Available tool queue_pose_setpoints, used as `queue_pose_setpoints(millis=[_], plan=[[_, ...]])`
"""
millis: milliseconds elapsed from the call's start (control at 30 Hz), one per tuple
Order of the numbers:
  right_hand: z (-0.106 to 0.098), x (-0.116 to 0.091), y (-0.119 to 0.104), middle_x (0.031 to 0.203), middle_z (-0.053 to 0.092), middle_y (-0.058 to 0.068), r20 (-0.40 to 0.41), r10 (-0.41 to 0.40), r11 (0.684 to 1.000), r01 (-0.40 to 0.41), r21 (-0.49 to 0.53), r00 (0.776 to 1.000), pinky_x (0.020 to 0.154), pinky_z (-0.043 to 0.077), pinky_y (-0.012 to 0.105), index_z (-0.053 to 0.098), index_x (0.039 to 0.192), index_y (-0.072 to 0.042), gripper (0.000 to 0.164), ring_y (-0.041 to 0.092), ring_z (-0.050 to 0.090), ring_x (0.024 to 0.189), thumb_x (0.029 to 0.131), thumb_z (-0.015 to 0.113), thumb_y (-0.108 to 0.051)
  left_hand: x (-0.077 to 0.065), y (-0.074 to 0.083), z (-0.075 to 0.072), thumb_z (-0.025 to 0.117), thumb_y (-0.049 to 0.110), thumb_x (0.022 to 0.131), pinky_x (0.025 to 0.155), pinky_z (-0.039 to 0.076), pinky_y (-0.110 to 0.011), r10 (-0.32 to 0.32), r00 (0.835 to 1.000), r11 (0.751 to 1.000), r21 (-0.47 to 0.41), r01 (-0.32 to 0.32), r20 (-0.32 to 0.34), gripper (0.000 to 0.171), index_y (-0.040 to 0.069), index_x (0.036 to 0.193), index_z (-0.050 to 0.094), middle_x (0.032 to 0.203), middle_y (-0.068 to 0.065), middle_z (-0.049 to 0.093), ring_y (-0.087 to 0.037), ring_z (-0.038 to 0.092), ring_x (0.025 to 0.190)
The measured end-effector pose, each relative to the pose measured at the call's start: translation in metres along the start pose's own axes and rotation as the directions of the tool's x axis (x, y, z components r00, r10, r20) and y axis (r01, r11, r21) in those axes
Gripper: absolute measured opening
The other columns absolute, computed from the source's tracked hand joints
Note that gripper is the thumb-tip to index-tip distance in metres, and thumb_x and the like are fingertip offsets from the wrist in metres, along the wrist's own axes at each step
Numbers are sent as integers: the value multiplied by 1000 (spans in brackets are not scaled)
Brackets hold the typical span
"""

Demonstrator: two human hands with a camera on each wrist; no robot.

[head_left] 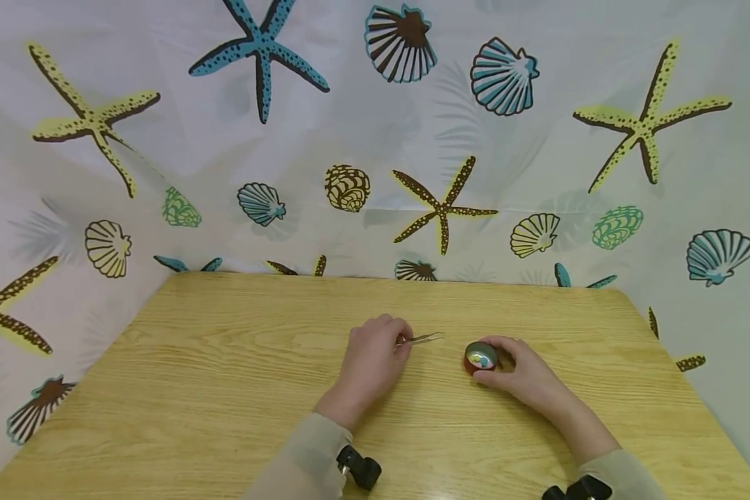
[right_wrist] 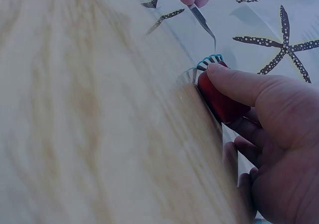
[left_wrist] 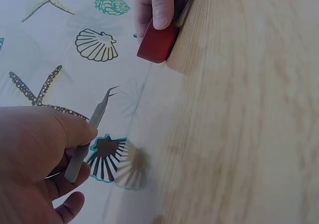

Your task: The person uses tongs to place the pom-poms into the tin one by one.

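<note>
My left hand (head_left: 375,354) pinches a pair of bent-tip metal tweezers (left_wrist: 88,139) between thumb and fingers. The thin curved tips point right in the head view, toward a small round red container (head_left: 480,357), and stand a little apart from it. My right hand (head_left: 525,371) holds that container from its right side, thumb on the near side and fingers behind. In the head view the container shows a grey inside with small yellow, blue and white bits in it. From the right wrist view only the red outer wall of the container (right_wrist: 222,97) shows.
A light wooden table (head_left: 225,389) lies under both hands. Behind and beside it hangs a pale cloth (head_left: 325,243) printed with starfish and shells. Black wrist cameras (head_left: 359,469) sit on both sleeves.
</note>
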State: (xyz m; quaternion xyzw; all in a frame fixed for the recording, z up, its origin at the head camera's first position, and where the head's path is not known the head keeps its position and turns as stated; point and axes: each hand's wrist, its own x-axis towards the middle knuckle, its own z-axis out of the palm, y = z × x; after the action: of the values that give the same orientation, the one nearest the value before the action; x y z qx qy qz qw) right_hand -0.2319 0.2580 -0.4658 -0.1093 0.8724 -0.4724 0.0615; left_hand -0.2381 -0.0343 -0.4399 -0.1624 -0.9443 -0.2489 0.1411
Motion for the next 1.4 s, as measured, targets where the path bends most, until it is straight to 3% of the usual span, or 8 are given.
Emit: queue_pose_setpoints(millis=[200,700,1400], plan=[[-1,0,0,149,59,19,3,-1,1000,1,-2,1000,124,30,66,61,154,-6,69,42,48,147,97,89,-35,5,-12,3,84,14,100,86,53,-52,-22,999,999,46,24,-25,4,14,103,80,96,0,72,-25,68,92],[-1,0,0,152,57,21,2,24,1000,-24,0,1000,125,29,66,61,154,-8,70,43,46,149,96,90,-37,20,-32,16,82,13,100,82,52,-51,-87,996,993,75,86,7,5,14,103,78,94,0,70,-26,66,88],[-1,1,1,155,56,21,0,11,1000,-11,-28,1000,125,30,67,60,156,-9,75,45,45,150,94,92,-36,21,-34,18,84,19,101,84,52,-52,-131,989,987,100,124,70,8,16,104,78,93,2,68,-26,65,89]])
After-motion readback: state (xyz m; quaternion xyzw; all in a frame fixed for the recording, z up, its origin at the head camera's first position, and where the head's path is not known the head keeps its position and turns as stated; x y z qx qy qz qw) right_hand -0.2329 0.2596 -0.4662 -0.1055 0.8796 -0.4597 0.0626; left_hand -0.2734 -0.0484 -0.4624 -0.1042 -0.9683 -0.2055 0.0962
